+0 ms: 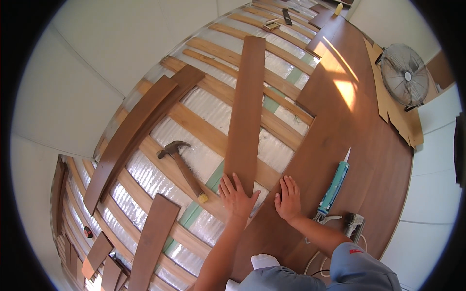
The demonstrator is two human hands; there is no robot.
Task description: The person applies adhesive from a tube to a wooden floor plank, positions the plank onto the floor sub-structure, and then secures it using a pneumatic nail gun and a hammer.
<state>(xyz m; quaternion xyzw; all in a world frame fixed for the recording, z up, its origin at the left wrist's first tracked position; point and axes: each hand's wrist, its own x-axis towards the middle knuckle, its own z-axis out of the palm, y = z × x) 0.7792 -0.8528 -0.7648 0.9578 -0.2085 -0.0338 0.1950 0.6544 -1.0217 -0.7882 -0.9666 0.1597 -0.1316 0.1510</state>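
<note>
My left hand (236, 196) lies with spread fingers on the near end of a long brown floorboard (246, 106). That board rests loose across the pale wooden battens, apart from the laid floor along most of its length. My right hand (290, 199) is flat on the edge of the laid brown flooring (335, 140), fingers stretched out and holding nothing. Left of the board, a claw hammer (183, 169) lies on the battens. To the right of my right hand, a caulking gun with a teal cartridge (334, 186) rests on the laid floor.
Loose boards (128, 140) lie stacked on the left, with another board (154, 237) and offcuts nearer me. A tape measure (88, 232) lies among them. Silvery foil (206, 109) shows between battens. A nail gun (354, 225), a fan (404, 75) and cardboard (405, 126) are on the right.
</note>
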